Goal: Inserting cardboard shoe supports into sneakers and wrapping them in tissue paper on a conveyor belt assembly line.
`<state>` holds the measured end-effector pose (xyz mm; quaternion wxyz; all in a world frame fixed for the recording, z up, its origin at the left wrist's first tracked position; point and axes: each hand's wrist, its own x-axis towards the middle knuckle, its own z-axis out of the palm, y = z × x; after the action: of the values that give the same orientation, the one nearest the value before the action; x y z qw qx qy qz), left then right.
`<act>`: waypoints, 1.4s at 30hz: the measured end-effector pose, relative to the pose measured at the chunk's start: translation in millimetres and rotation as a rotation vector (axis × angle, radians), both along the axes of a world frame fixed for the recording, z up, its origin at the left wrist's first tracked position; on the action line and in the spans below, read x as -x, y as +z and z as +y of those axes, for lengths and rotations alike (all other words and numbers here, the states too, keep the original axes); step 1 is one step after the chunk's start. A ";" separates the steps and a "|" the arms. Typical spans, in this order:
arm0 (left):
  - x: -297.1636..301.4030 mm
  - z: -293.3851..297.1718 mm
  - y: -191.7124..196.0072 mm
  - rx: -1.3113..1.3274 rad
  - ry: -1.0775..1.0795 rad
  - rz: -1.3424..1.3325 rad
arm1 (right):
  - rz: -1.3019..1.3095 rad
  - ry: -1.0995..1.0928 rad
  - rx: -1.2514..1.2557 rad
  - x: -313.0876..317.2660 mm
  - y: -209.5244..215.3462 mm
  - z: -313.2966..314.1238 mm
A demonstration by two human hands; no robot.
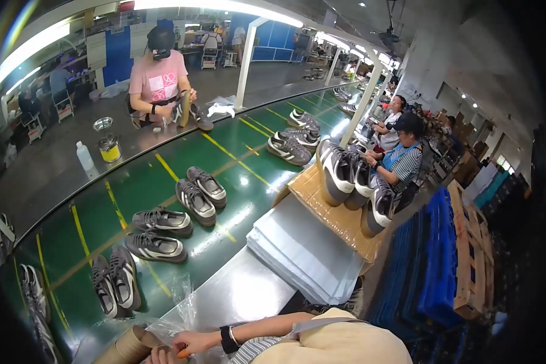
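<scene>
At the lower edge, my right hand (195,342) reaches in with a black band on its wrist. Its fingers are closed, and a small orange thing (183,353) shows at their tips, too small to name. Beside it, only the curled fingers of my left hand (159,355) show; what they hold is hidden. A brown cardboard tube (126,347) lies just left of both hands. Crumpled clear plastic film (185,306) spreads around and above them. Nearest on the green belt (236,182) is a pair of dark sneakers with pale stripes (116,280).
Several more sneaker pairs (201,194) stand along the belt. Right of me, sneakers (340,176) top a cardboard box (321,209), beside stacked white sheets (303,255). Across the belt, a person in pink (159,79) handles a shoe near a bottle (85,156). Blue pallets (440,261) stand right.
</scene>
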<state>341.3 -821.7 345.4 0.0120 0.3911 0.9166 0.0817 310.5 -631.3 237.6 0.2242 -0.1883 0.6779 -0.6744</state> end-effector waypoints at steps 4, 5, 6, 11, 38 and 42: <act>-2.9 -5.9 -21.8 -0.108 0.198 0.081 | -0.104 0.046 0.121 -3.5 -5.7 -32.0; -2.5 -8.3 -23.9 -0.191 0.293 0.086 | -0.318 0.108 0.147 -4.5 -5.2 -37.4; -0.4 -11.9 -25.5 -0.159 0.277 0.093 | -0.322 0.112 0.141 -4.5 -5.9 -42.6; -7.8 -20.0 -26.0 -0.215 0.298 0.107 | 0.168 -0.049 0.090 -5.9 -1.9 -54.0; 63.6 267.8 -57.7 -0.879 0.132 -0.926 | -0.089 -1.211 0.539 -50.8 42.7 368.4; 70.7 328.1 -52.8 -1.079 0.078 -0.816 | 0.737 -0.891 -0.533 -8.8 93.1 273.3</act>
<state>270.6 -493.7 292.5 0.1574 0.2468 0.6831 0.6691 319.3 -358.0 330.7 -0.2868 -0.0457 0.8684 -0.4019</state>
